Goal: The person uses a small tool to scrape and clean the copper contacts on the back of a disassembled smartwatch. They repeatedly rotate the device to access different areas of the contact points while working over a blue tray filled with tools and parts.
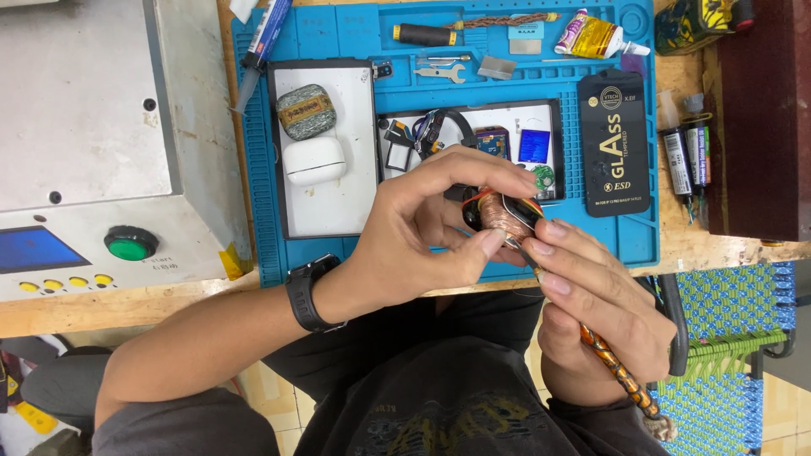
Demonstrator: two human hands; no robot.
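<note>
While the left hand (422, 232) pinches a small round copper-wound coil part (498, 213) between thumb and fingers, the right hand (596, 304), just beside it, grips a slim orange-patterned tool (615, 367) whose long axis slants up-left, its tip touching the coil's near edge.

My wooden workbench (127, 308) carries a blue silicone repair mat (642, 241), a grey metal machine (84, 110), and two small black glue bottles (686, 156).
</note>
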